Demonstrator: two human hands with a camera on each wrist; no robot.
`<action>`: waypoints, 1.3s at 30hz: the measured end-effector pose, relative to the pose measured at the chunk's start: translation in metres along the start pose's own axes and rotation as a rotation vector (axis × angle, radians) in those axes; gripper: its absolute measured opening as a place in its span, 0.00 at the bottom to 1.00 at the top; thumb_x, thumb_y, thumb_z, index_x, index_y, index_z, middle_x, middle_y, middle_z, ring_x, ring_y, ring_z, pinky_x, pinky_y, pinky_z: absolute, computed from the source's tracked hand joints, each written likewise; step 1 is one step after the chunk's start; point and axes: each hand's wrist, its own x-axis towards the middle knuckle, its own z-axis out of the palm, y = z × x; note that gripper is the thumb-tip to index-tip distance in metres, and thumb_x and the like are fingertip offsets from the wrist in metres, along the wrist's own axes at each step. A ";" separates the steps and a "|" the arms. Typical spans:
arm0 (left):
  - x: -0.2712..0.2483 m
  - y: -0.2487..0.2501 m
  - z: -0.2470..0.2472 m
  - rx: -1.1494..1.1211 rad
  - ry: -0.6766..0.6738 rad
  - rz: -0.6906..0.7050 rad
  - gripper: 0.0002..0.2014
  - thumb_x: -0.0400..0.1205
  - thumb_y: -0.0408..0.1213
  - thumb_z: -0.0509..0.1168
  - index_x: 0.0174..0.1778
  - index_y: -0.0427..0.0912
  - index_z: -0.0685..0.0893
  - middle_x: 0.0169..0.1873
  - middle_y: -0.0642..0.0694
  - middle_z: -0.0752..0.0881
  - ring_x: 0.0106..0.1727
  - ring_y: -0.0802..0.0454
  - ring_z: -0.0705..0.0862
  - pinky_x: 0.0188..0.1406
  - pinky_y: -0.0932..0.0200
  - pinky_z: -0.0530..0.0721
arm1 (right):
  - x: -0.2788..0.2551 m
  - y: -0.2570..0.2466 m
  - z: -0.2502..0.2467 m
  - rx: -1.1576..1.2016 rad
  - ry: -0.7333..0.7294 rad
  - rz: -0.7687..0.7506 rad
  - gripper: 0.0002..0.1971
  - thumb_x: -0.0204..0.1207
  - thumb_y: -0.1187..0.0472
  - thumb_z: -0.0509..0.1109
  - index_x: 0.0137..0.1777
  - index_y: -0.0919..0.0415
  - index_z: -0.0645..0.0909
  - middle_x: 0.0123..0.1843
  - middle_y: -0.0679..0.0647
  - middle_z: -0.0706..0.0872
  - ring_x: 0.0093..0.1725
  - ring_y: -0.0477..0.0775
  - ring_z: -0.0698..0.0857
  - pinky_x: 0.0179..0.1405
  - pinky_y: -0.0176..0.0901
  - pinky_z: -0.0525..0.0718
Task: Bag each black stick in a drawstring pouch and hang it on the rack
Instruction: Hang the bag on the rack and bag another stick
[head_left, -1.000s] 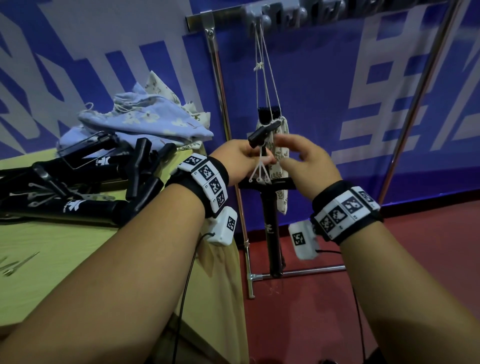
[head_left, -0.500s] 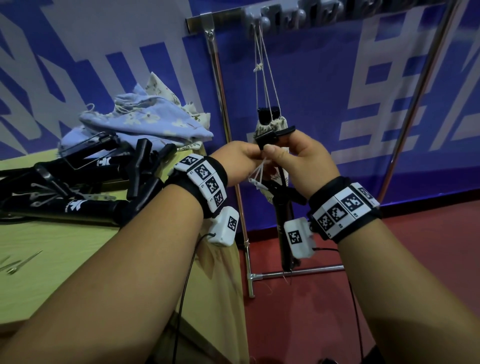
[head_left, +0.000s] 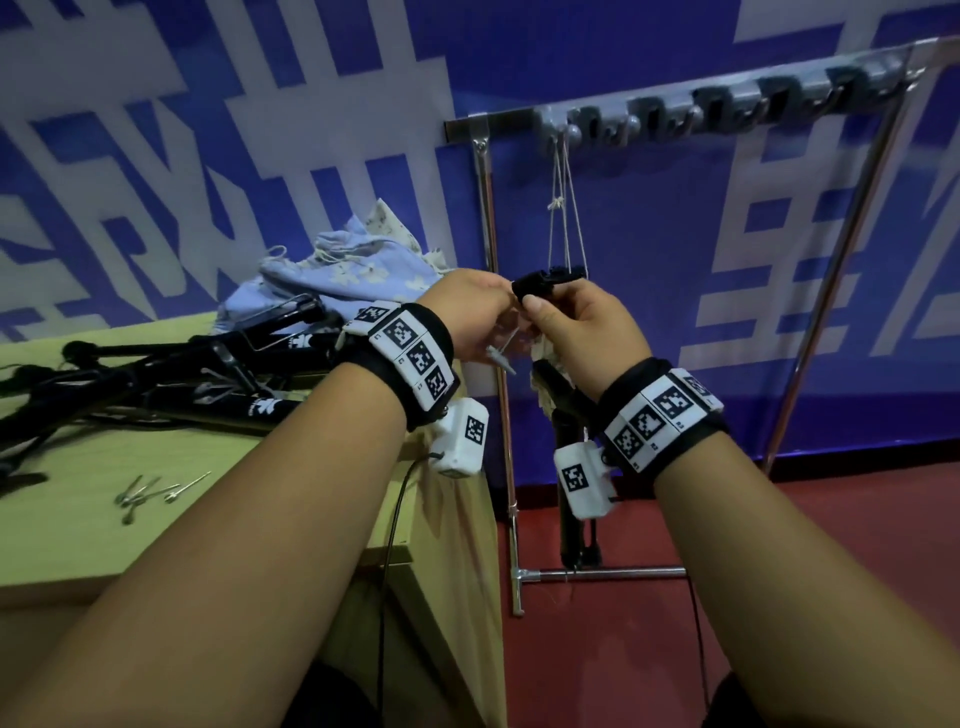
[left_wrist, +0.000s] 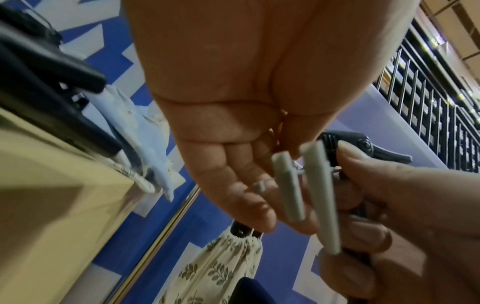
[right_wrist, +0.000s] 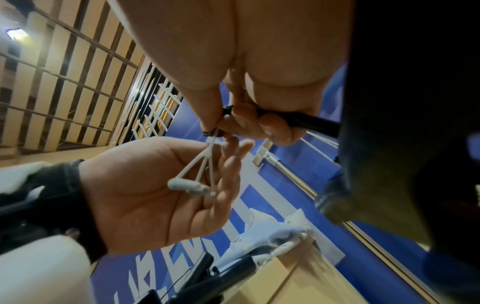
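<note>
My right hand (head_left: 582, 332) is curled tight around the top of a black stick (head_left: 569, 415), which hangs down in front of the rack (head_left: 727, 98). My left hand (head_left: 467, 322) is close beside it, fingers loose, with the stick's small grey prongs (left_wrist: 306, 185) lying on them. I think I am still getting this stick ready; next it needs a pouch from the soft flowery pile (head_left: 353, 270) far left. One leafy pouch (left_wrist: 221, 265) already hangs by strings. More smooth black sticks (head_left: 156, 384) lie on the table (head_left: 156, 545).
</note>
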 end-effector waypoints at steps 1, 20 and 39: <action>-0.008 0.003 -0.007 0.000 0.000 0.008 0.08 0.87 0.30 0.62 0.52 0.37 0.88 0.34 0.39 0.89 0.31 0.44 0.91 0.35 0.53 0.89 | -0.001 -0.010 0.005 -0.006 -0.004 -0.016 0.06 0.86 0.55 0.76 0.54 0.56 0.88 0.44 0.46 0.95 0.45 0.38 0.92 0.47 0.32 0.85; -0.140 -0.011 -0.182 0.086 0.171 0.061 0.08 0.89 0.35 0.64 0.50 0.40 0.89 0.41 0.43 0.93 0.44 0.42 0.90 0.47 0.48 0.88 | -0.038 -0.145 0.142 -0.157 -0.206 -0.076 0.14 0.82 0.48 0.79 0.43 0.58 0.90 0.34 0.50 0.87 0.35 0.52 0.84 0.39 0.47 0.82; -0.196 -0.106 -0.278 0.676 0.406 -0.300 0.02 0.82 0.31 0.75 0.45 0.41 0.93 0.44 0.46 0.92 0.48 0.47 0.91 0.49 0.51 0.92 | -0.081 -0.167 0.223 -0.295 -0.425 -0.030 0.23 0.85 0.45 0.76 0.38 0.65 0.84 0.31 0.55 0.79 0.31 0.54 0.78 0.34 0.45 0.75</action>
